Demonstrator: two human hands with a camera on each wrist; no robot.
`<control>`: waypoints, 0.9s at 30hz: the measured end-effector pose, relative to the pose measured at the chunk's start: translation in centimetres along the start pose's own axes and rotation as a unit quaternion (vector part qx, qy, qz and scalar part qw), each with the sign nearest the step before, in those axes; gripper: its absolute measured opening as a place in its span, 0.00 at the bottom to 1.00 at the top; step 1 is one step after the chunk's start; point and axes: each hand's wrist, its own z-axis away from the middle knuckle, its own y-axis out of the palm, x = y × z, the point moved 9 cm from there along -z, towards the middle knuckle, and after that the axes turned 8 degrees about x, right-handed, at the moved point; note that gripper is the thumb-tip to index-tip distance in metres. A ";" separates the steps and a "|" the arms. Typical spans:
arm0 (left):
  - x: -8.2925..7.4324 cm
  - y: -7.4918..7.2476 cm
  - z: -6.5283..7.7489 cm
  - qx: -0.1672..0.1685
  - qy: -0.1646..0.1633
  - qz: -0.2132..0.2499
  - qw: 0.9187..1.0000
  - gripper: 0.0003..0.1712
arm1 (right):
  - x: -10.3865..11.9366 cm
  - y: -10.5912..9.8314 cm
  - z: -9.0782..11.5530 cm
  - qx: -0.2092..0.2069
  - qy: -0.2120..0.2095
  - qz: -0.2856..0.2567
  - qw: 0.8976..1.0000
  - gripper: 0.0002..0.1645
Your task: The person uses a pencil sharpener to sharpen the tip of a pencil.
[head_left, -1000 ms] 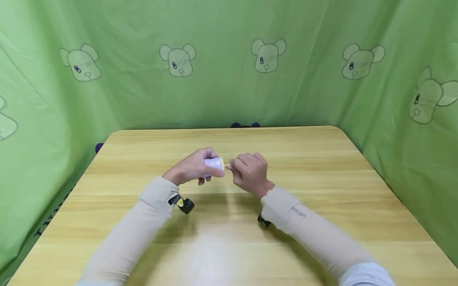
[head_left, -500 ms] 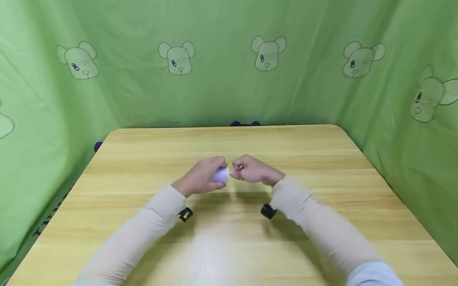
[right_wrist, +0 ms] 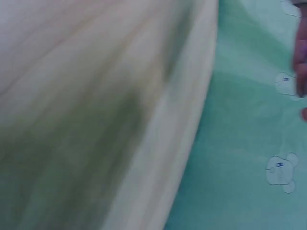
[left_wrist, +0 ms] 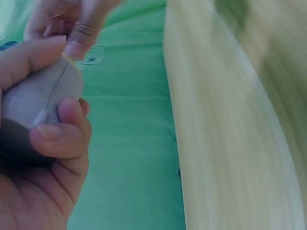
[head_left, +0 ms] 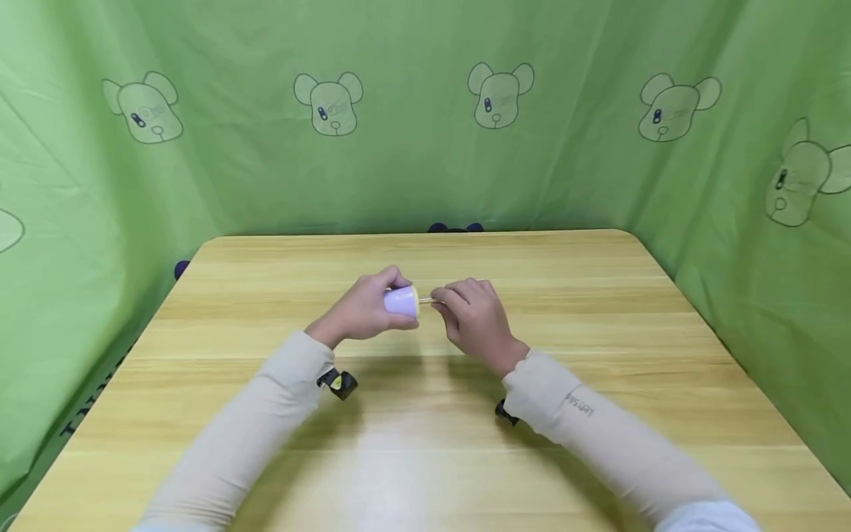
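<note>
A small lavender tapered cup-shaped object [head_left: 401,301] with a yellow rim lies sideways in my left hand [head_left: 362,307], the thumb and fingers wrapped round its body. From its yellow end a thin pale stick [head_left: 426,300] reaches across to my right hand [head_left: 475,314], which pinches it between thumb and fingertips. The left wrist view shows the same tapered object [left_wrist: 48,91] greyish, with a thin line along its side; the right fingers are right at its far rim. At the edge of the right wrist view, only part of a hand [right_wrist: 301,62] shows, and the stick is out of sight.
Both hands are above a light wooden table [head_left: 412,414] with rounded far corners. Green curtains [head_left: 412,170] printed with bear faces close in the back and sides. A black wrist camera [head_left: 340,384] hangs under the left sleeve.
Half a second ago the right wrist was rolled over with its fingers against the yellow end; now it has turned back and drawn slightly away, showing the stick. The left hand tilted and returned too.
</note>
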 end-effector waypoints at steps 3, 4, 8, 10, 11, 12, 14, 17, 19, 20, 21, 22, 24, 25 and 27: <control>-0.2 0.1 0.2 0.011 0.002 0.024 1.000 0.25 | 0.4 -0.2 0.9 -0.061 -0.049 -0.014 0.997 0.07; -0.2 0.2 0.3 0.016 0.002 0.030 0.999 0.24 | 0.5 -0.2 1.2 -0.078 -0.062 -0.016 0.995 0.09; -0.3 0.9 0.5 0.034 0.006 0.058 0.998 0.23 | 0.8 -0.4 2.1 -0.129 -0.088 0.018 0.988 0.15; -0.3 1.3 0.5 0.042 0.006 0.077 0.996 0.22 | 0.8 -0.4 2.2 -0.147 -0.089 0.052 0.984 0.17; -0.3 1.5 0.5 0.046 0.004 0.087 0.995 0.22 | 0.9 -0.5 2.2 -0.156 -0.090 0.069 0.981 0.19; -0.3 1.6 0.5 0.047 0.003 0.095 0.994 0.22 | 0.9 -0.5 2.1 -0.163 -0.090 0.083 0.979 0.20; -0.4 1.7 0.3 0.041 0.010 0.097 0.994 0.21 | 0.8 -0.3 1.9 -0.172 -0.088 0.097 0.976 0.23; -0.7 1.6 0.0 0.022 0.029 0.072 0.997 0.22 | 0.4 0.0 1.5 -0.162 -0.075 0.088 0.980 0.27; -0.9 1.6 -0.2 0.010 0.046 0.043 0.998 0.22 | -0.1 0.2 1.1 -0.133 -0.051 0.071 0.987 0.29; -0.9 1.6 -0.2 0.008 0.052 0.033 0.998 0.22 | -0.3 0.3 1.0 -0.114 -0.037 0.062 0.991 0.29; -0.9 1.6 -0.1 0.007 0.053 0.021 0.998 0.22 | -0.4 0.4 0.7 -0.089 -0.023 0.050 0.994 0.30; -0.8 1.7 -0.1 0.007 0.053 0.011 0.998 0.23 | -0.5 0.5 0.5 -0.063 -0.009 0.039 0.997 0.31; -0.8 1.5 0.0 0.001 0.056 -0.008 0.998 0.23 | -0.8 0.9 -0.2 0.000 0.022 0.019 1.000 0.32; -1.0 1.5 0.0 -0.002 0.060 -0.018 0.998 0.23 | -1.1 1.1 -0.4 0.037 0.039 0.007 0.999 0.31; -1.3 1.5 0.0 -0.008 0.067 -0.039 0.997 0.23 | -1.7 1.5 -0.9 0.120 0.075 -0.022 0.990 0.29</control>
